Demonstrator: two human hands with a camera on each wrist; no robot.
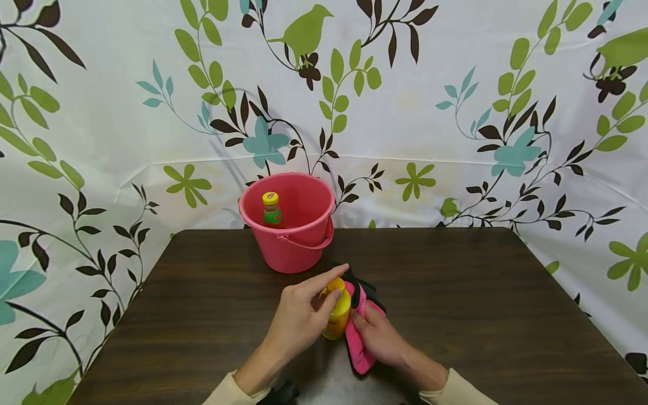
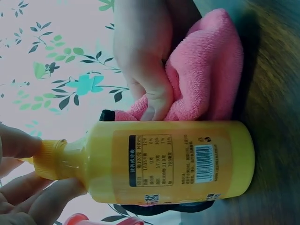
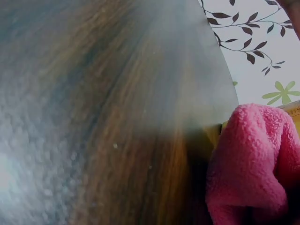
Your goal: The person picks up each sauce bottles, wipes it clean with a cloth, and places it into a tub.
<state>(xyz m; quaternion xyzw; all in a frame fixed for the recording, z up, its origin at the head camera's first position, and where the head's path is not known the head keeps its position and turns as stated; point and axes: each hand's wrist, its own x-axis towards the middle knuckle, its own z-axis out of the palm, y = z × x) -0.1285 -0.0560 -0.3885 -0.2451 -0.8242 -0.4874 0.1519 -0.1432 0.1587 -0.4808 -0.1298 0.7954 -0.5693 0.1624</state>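
A yellow plastic bottle stands upright on the table, its back label with table and barcode showing in the left wrist view. My left hand pinches its yellow cap between thumb and fingers, the index finger stretched past the top. Bunched in my right hand is a fluffy pink cloth with a black side, which lies against the bottle's right side. In the right wrist view the cloth covers most of the bottle, and the right fingers are largely hidden.
Behind the hands, a pink bucket stands near the back edge of the dark wooden table, its handle hanging down in front. Inside it is a small jar with a yellow lid and green label. A leaf-patterned curtain hangs behind.
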